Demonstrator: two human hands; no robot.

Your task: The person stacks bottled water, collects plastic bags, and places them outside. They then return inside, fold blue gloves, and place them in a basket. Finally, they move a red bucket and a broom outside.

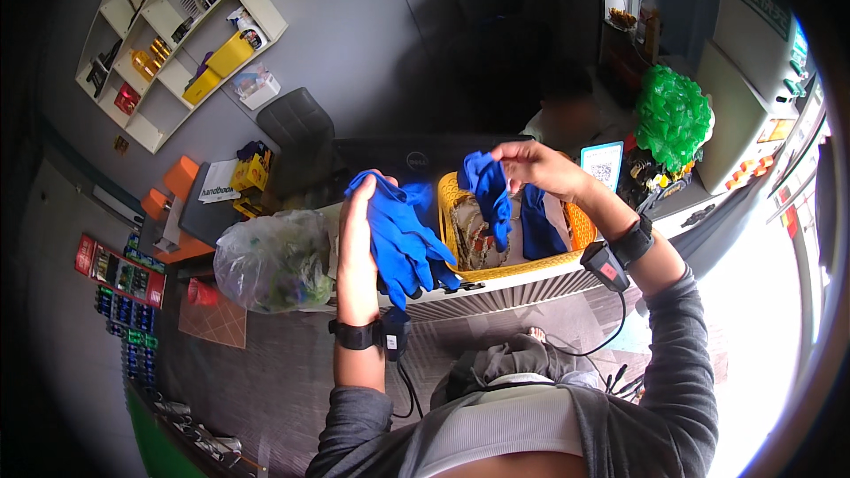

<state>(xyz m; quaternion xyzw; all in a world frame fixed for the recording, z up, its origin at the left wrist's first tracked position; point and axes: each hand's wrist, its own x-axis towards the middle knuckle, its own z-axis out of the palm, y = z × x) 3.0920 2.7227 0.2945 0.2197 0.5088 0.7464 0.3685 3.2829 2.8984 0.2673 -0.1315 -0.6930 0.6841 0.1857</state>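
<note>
My left hand (358,226) grips several blue fabric gloves (406,236), layered together with their fingers hanging down. Between the thumb and fingers of my right hand (544,171) hangs another blue fabric piece (493,196), bunched and glove-like. It dangles above a yellow woven-pattern basket (511,273) on the counter. Inside the basket lie another blue fabric piece (539,229), a patterned item with rope-like trim (475,229) and some pale cloth. Part of the basket's contents is hidden behind the dangling piece.
A Dell monitor (372,153) stands behind the basket. Left of my left hand sits a clear plastic bag (272,259) with greenery. A code stand (603,162) and green crinkled bundle (674,116) are at right. A person (564,116) is beyond the counter.
</note>
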